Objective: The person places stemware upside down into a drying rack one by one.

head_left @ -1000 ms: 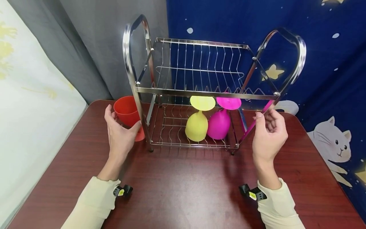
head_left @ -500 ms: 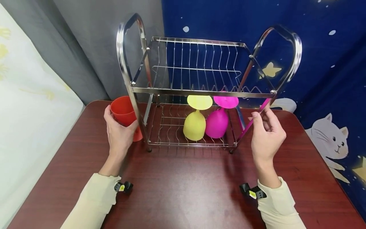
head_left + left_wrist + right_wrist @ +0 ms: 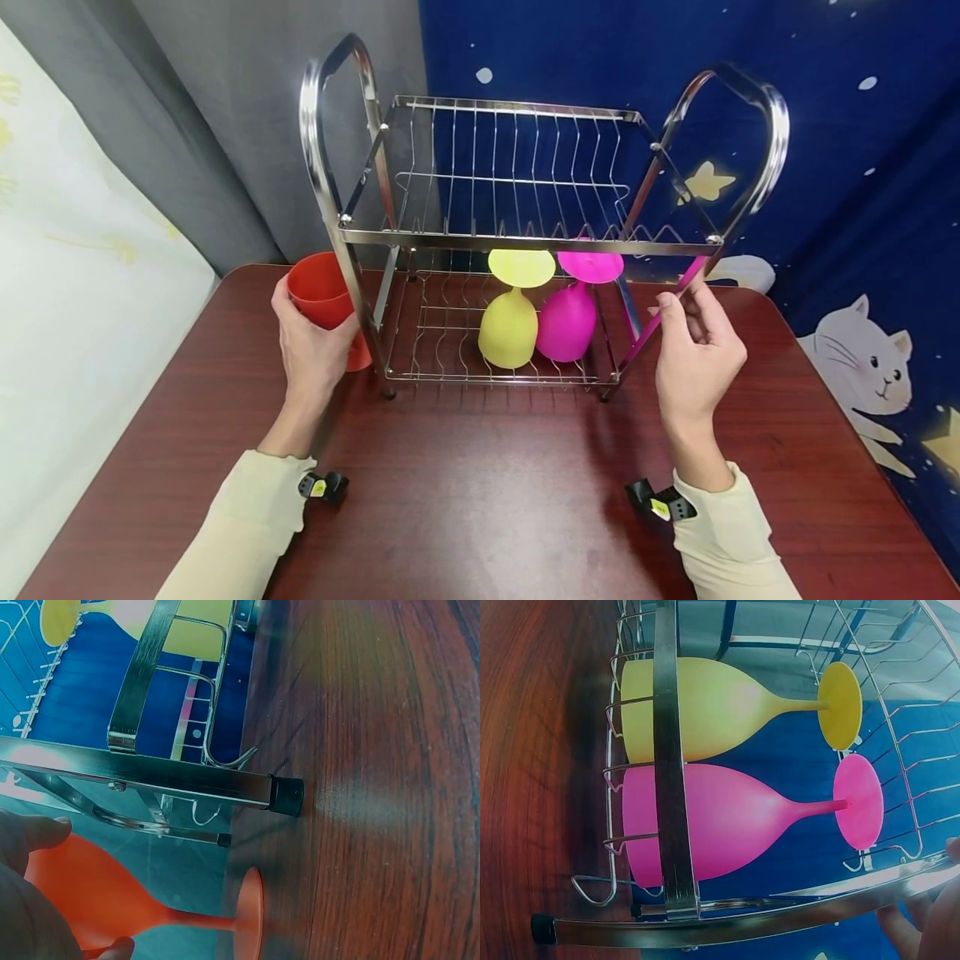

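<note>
On the left in the head view, my left hand (image 3: pixel 309 346) grips the bowl of a red plastic wine goblet (image 3: pixel 318 292), thumb on the rack side. The goblet stands upright beside the rack; its foot (image 3: pixel 250 915) is at the tabletop in the left wrist view. My right hand (image 3: pixel 697 358) pinches the right front post of a two-tier metal dish rack (image 3: pixel 525 243), thumb in front and fingers behind. Upside down on the lower tier, side by side, are a yellow goblet (image 3: pixel 508 333) and a magenta goblet (image 3: pixel 567 327).
The rack's four-sided frame rises to curved handles (image 3: pixel 780 150) at both sides, above a bare wire upper tier (image 3: pixel 517 181). Underneath is a dark red wooden table (image 3: pixel 480 500). Behind hang a grey curtain (image 3: pixel 225 100) and a blue curtain (image 3: pixel 540 50) with a cat print.
My left hand has closed in around the red goblet's bowl, its thumb and fingers now against it. My right hand keeps to the rack post. The head view has shifted slightly.
</note>
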`<state>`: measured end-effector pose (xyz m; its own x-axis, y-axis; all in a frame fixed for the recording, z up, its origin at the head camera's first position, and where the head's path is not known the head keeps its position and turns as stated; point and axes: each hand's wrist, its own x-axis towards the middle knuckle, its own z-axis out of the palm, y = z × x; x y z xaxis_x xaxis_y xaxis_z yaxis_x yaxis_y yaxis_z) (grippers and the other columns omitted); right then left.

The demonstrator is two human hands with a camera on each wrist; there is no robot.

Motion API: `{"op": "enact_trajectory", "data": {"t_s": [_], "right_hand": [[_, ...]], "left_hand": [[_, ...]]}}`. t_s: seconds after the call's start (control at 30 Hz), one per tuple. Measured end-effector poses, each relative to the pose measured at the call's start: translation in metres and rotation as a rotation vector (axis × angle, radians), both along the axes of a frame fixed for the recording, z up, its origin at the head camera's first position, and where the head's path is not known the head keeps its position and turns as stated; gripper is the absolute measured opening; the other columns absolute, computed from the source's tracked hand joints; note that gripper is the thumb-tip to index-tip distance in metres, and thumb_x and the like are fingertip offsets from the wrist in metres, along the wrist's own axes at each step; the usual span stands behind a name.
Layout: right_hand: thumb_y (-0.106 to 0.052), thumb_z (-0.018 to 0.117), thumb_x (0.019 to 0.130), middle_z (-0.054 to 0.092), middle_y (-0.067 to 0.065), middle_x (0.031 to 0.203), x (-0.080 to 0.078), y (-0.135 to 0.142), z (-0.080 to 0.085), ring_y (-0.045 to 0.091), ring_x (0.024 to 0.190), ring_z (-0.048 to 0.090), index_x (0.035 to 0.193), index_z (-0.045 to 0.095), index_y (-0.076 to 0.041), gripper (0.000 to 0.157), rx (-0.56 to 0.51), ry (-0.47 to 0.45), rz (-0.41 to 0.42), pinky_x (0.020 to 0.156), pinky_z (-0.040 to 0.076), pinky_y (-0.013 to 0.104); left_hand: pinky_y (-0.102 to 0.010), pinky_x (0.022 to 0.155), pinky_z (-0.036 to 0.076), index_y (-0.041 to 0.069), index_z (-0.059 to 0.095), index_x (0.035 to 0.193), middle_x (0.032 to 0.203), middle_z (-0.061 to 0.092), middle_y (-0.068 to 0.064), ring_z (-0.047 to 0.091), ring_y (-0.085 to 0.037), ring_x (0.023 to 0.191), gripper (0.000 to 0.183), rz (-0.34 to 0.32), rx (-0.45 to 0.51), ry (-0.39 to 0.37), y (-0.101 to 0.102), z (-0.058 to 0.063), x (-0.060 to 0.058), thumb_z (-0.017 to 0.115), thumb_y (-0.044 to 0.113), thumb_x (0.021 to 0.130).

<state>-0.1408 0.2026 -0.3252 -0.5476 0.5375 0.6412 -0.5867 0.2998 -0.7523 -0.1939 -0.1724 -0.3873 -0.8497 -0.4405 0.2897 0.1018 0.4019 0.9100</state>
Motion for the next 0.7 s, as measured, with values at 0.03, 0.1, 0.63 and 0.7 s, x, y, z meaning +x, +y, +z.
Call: {"op": "enact_trajectory", "data": {"t_s": [0.03,0.1,0.63,0.7], "right_hand": [[0.0,0.069,0.086,0.071,0.008,0.083,0.002,-0.002,0.002,0.017,0.069,0.069,0.115,0.071,-0.004,0.03,-0.003,0.002,0.004,0.075,0.056,0.022],[0.003,0.068,0.086,0.071,0.008,0.082,0.005,-0.005,0.007,0.017,0.069,0.068,0.115,0.071,-0.002,0.03,-0.014,0.005,0.012,0.075,0.056,0.021],[0.002,0.068,0.086,0.071,0.008,0.082,-0.003,0.002,-0.004,0.015,0.069,0.067,0.115,0.07,-0.002,0.029,-0.022,-0.002,0.012,0.074,0.055,0.02],[0.002,0.068,0.087,0.07,0.009,0.082,-0.002,0.002,-0.002,0.016,0.069,0.067,0.115,0.071,-0.002,0.029,-0.017,-0.006,0.01,0.074,0.055,0.02]], "left_hand": [[-0.046,0.095,0.049,0.029,0.025,0.147,0.142,0.044,0.002,0.042,-0.017,0.126,0.089,0.0,0.003,0.002,0.0,0.0,0.0,0.079,0.025,0.075],[-0.046,0.095,0.049,0.029,0.026,0.146,0.142,0.044,0.002,0.043,-0.016,0.125,0.089,0.003,0.005,0.004,0.0,0.0,0.001,0.079,0.025,0.075],[-0.046,0.095,0.048,0.028,0.027,0.146,0.142,0.044,0.002,0.043,-0.016,0.126,0.088,-0.025,-0.006,-0.008,-0.002,0.013,0.012,0.08,0.024,0.075],[-0.045,0.095,0.049,0.029,0.027,0.146,0.142,0.044,0.002,0.043,-0.016,0.126,0.088,-0.039,-0.006,-0.02,-0.003,0.015,0.014,0.08,0.022,0.075]]}}
